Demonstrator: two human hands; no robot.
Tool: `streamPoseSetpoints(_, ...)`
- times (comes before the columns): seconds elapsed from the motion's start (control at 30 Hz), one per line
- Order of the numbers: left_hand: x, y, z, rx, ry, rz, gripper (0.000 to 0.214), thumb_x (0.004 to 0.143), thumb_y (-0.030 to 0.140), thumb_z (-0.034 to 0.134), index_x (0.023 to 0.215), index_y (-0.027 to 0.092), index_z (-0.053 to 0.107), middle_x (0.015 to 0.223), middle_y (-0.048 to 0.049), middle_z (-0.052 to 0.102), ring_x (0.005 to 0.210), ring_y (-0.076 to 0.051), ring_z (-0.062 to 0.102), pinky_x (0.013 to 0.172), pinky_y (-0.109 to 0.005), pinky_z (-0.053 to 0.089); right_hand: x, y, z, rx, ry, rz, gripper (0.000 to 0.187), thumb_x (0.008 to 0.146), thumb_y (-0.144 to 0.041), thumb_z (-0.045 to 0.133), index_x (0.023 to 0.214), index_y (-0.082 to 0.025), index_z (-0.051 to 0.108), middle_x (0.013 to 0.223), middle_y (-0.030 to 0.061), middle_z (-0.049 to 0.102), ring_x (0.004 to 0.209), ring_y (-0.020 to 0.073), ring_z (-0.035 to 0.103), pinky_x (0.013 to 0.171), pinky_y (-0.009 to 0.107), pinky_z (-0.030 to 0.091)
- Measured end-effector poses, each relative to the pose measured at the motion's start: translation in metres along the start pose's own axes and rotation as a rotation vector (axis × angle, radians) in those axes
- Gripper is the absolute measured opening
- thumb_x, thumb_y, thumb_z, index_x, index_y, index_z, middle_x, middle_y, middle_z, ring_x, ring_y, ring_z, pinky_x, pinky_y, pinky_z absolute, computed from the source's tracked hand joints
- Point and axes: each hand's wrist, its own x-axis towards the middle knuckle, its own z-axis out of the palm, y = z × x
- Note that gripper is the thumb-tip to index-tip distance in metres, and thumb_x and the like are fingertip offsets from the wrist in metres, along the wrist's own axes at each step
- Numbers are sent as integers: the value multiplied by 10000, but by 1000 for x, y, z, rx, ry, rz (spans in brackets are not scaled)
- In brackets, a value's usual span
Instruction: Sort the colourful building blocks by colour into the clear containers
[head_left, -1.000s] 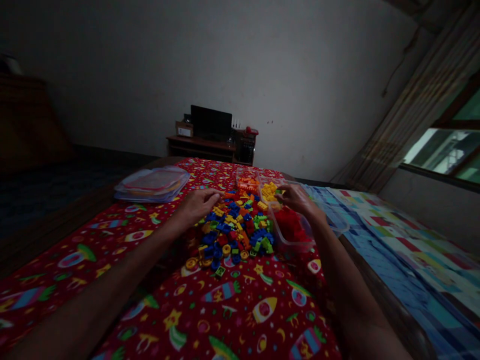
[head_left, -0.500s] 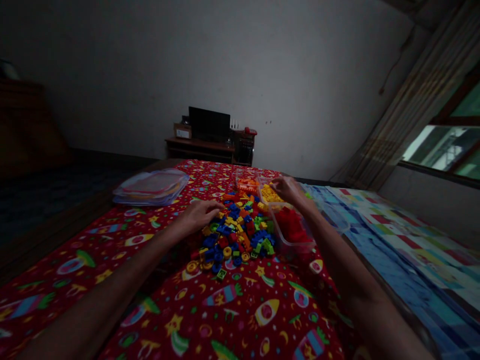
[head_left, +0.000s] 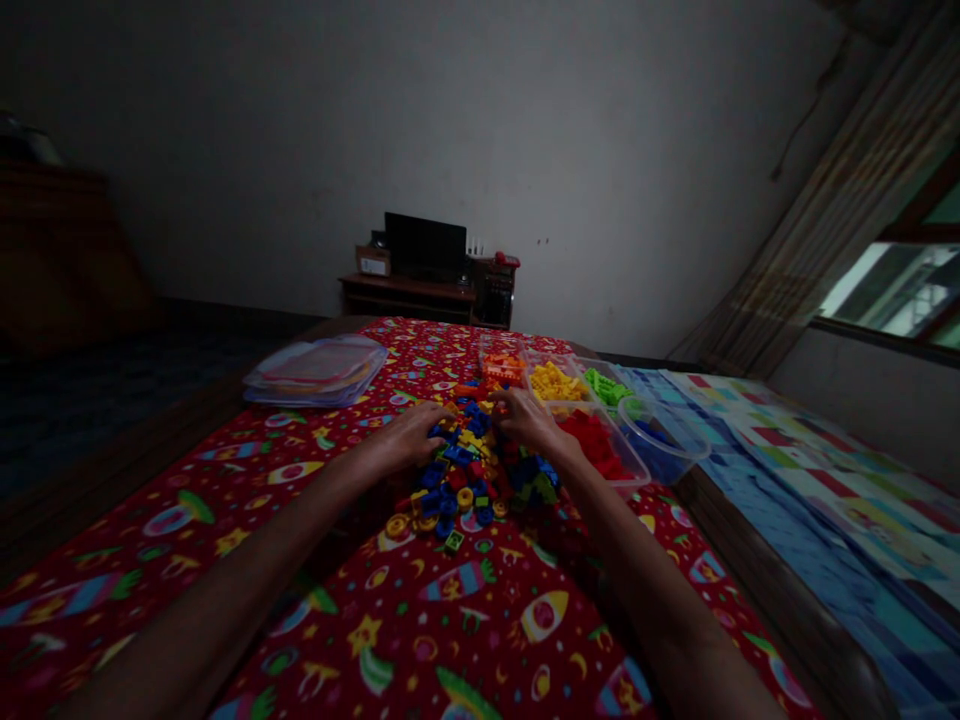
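A loose pile of toy building bricks (head_left: 474, 448) in blue, yellow, red, green and orange lies on the red patterned cloth (head_left: 420, 630). My left hand (head_left: 417, 432) is at the pile's left side, thumb and fingers apart over the bricks; I see nothing held in it. Over the right side of the pile reaches my right hand (head_left: 529, 420), fingers bent and spread from the thumb, with no brick visible between them. Just right of it stand clear plastic tubs: one with red bricks (head_left: 596, 445), one with yellow bricks (head_left: 556, 382) and one with orange bricks (head_left: 502, 369).
Farther right are green bricks (head_left: 606, 387) in a tub and a round-edged clear tub (head_left: 675, 455) with blue bricks. A stack of clear lids (head_left: 319, 370) lies at the left. Beyond the cloth, a desk (head_left: 409, 288) carries a monitor (head_left: 425, 247).
My right hand has moved left from above the yellow tub to the brick pile. My left hand stays at the pile's left side. The view has turned slightly.
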Motion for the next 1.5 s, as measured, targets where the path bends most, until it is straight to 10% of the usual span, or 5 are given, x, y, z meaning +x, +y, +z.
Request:
streamPoseSetpoints(0.4, 4, 13, -14, 53, -121, -166, 359, 738, 149, 506, 1055, 166, 672, 1069, -77, 690, 982, -219, 630, 878, -289, 469, 7, 25, -6, 345, 148, 57, 296, 739, -71, 463, 874, -116, 722, 662, 5, 642, 588, 99, 560, 533, 178, 393)
streamPoseSetpoints(0.8, -12, 5, -58, -58, -508, -226, 344, 717, 339, 577, 1002, 175, 677, 966, -43, 719, 864, -199, 646, 722, -232, 477, 4, 15, -4, 509, 12, -14, 359, 744, -186, 596, 1093, -137, 669, 868, 56, 706, 650, 119, 627, 575, 211, 477)
streamPoseSetpoints(1.5, -18, -31, -32, -51, -374, -463, 498, 643, 184, 512, 1130, 157, 612, 986, -57, 710, 854, -202, 659, 653, -216, 499, 0, 14, -25, 323, 257, 78, 411, 731, -39, 420, 975, -158, 728, 822, 54, 703, 717, 143, 615, 673, 250, 465)
